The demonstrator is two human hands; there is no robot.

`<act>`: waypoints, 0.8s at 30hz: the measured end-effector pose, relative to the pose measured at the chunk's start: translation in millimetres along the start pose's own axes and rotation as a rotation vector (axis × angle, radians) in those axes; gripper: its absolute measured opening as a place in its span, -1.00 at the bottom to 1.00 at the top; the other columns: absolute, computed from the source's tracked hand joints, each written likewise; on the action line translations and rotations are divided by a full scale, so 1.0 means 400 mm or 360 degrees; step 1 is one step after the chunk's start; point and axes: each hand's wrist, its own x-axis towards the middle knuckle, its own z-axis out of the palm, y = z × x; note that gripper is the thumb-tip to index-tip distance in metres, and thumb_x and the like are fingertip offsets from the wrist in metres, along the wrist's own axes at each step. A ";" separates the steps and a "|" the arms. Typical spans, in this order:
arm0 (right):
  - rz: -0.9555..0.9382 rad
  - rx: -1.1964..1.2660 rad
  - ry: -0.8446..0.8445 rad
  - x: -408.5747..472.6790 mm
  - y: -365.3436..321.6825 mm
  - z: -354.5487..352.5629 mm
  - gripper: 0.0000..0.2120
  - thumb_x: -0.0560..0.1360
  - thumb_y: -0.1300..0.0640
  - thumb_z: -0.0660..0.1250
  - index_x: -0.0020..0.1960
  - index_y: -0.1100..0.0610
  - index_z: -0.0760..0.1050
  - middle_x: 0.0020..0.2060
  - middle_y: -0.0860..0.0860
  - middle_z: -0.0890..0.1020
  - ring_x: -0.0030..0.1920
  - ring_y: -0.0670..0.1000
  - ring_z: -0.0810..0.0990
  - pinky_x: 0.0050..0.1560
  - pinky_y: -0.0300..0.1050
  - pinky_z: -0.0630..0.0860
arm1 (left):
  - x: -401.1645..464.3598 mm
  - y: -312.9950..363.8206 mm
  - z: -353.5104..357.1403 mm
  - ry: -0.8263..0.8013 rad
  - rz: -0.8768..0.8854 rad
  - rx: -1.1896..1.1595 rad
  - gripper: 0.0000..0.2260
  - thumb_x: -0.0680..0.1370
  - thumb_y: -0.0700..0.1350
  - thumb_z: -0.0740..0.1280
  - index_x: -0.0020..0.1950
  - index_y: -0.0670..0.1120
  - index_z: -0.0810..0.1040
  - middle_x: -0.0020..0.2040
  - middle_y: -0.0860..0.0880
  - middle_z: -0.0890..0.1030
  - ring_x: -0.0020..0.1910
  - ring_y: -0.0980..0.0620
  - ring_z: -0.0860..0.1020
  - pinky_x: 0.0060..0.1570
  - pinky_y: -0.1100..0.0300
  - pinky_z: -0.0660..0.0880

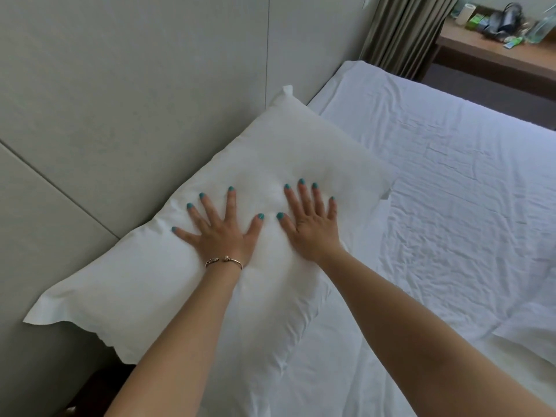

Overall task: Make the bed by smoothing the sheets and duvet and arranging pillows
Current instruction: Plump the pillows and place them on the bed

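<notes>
Both my left hand (pixel 221 233) and right hand (pixel 313 222) lie flat, fingers spread, pressing the white pillow (pixel 192 260) against the grey padded headboard (pixel 120 100). Wrinkled white sheet (pixel 451 191) stretches right; curtain (pixel 403 31) and cluttered wooden desk (pixel 493 52) far right.

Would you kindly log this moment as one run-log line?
step: flattening pillow | left hand: pressing flat | right hand: pressing flat | sheet: wrinkled

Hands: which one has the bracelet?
The left hand: a thin metal bracelet circles its wrist. The right hand has a bare wrist. Both press flat, fingers spread, on the white pillow.
</notes>
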 end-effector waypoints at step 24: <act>0.0825 0.0775 -0.0553 -0.627 0.506 0.052 -0.31 0.61 -0.11 0.18 0.60 -0.05 -0.12 0.58 -0.10 -0.12 0.57 -0.03 -0.19 0.51 0.07 0.08 | -0.489 0.472 0.148 -0.0814 0.1196 0.0211 -0.49 0.60 0.16 0.07 0.55 0.11 0.14 0.58 0.02 0.08 0.55 0.02 0.05 0.48 -0.07 0.01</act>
